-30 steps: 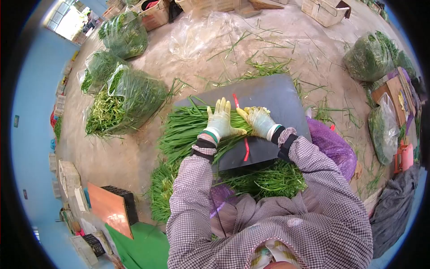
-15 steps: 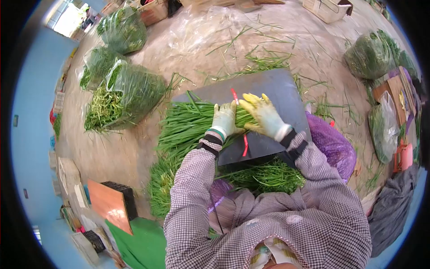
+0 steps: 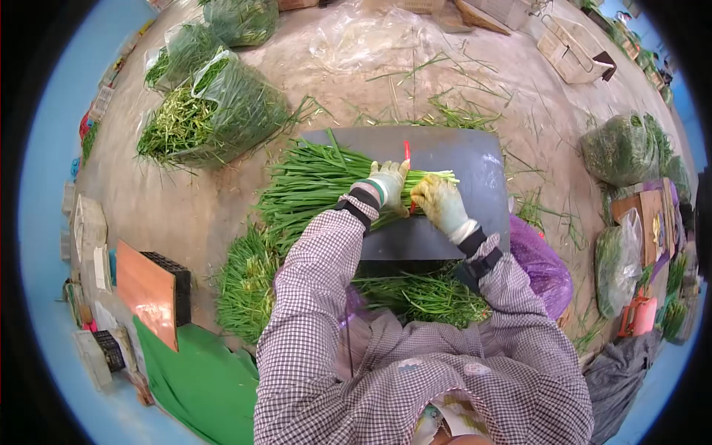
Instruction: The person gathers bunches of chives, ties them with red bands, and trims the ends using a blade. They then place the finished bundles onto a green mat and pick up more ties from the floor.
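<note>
A bundle of long green stalks (image 3: 319,178) lies across a dark grey board (image 3: 460,241), its pale cut ends pointing right. My left hand (image 3: 389,185), in a pale stained glove, is wrapped over the bundle near those ends. Just right of it a red strip (image 3: 407,150) runs under the stalks, one end showing above and a bit below. My right hand (image 3: 439,202), gloved too, has its fingers curled at the stalk ends beside the strip. More loose greens (image 3: 434,297) lie below the board, and another pile (image 3: 248,285) is at its lower left.
Plastic bags of greens (image 3: 252,111) stand at upper left, others (image 3: 619,152) at right. A purple sack (image 3: 538,267) sits right of the board. An orange-brown panel (image 3: 147,293) and green cloth (image 3: 200,378) are at lower left, a crate (image 3: 571,52) at upper right.
My right hand's fingers, spread before, have curled in at the stalk ends. The view has shifted, and the pale stalk ends now show to the right of the strip.
</note>
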`<action>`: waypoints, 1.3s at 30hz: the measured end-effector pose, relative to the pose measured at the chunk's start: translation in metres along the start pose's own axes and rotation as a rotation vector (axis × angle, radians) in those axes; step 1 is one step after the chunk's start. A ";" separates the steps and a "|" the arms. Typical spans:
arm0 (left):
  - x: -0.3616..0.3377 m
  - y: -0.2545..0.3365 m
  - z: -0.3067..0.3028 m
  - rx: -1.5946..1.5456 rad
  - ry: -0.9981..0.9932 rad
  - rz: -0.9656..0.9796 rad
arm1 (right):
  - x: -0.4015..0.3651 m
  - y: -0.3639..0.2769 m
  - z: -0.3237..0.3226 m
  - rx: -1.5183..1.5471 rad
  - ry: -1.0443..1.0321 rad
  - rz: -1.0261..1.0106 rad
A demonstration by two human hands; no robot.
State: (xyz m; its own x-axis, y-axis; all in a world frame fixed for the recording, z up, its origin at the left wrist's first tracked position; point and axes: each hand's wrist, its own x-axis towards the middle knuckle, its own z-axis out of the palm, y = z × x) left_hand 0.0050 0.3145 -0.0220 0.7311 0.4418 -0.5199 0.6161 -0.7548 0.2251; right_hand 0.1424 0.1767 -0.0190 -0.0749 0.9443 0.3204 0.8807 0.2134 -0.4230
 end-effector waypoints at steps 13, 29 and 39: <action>-0.019 0.022 0.039 0.174 0.510 -0.038 | 0.086 0.058 0.020 0.252 -0.134 0.359; -0.012 0.025 0.046 0.003 0.403 -0.195 | 0.044 0.007 0.008 -0.112 -0.121 -0.022; -0.032 0.029 0.033 0.070 0.419 -0.156 | 0.003 0.000 -0.007 -0.007 0.007 0.089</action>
State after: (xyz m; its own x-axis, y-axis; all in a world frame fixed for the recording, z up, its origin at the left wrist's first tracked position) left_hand -0.0103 0.2625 -0.0264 0.6954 0.7002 -0.1619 0.7177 -0.6882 0.1063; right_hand 0.1453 0.1777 -0.0121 0.0067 0.9577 0.2878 0.8868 0.1273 -0.4442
